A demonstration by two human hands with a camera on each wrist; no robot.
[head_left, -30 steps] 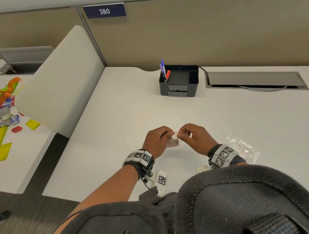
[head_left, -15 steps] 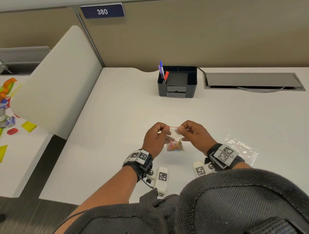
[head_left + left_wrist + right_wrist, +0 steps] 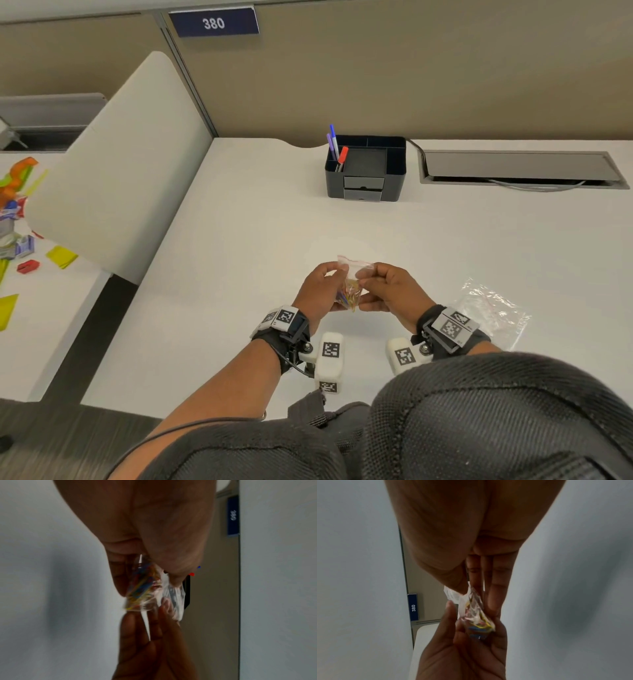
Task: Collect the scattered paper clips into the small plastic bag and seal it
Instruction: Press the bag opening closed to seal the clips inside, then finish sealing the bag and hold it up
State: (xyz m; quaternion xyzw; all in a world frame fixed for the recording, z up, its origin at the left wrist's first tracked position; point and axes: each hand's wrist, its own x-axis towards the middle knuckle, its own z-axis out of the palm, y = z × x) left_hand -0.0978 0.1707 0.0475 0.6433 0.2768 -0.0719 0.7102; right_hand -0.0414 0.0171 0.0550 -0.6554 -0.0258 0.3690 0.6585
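A small clear plastic bag [image 3: 352, 279] with a red strip along its top is held upright between both hands above the white desk [image 3: 239, 274]. Coloured paper clips [image 3: 348, 295] are bunched in its lower half, also seen through the plastic as paper clips [image 3: 140, 588] and paper clips [image 3: 479, 626]. My left hand [image 3: 325, 286] pinches the bag's left side, thumb against fingers. My right hand [image 3: 383, 286] pinches its right side. In the wrist views the bag [image 3: 173, 596] [image 3: 471, 605] looks crumpled between the fingertips. No loose clips show on the desk.
A larger clear plastic bag [image 3: 493, 311] lies flat on the desk to the right of my right wrist. A black desk organiser [image 3: 366, 171] with pens stands at the back, beside a grey cable tray lid [image 3: 520, 168]. A white divider panel [image 3: 113, 164] stands left.
The bag hung below a stretched top strip held by both hands; now both hands have shifted down to its sides, and the top edge stands free above the fingers.
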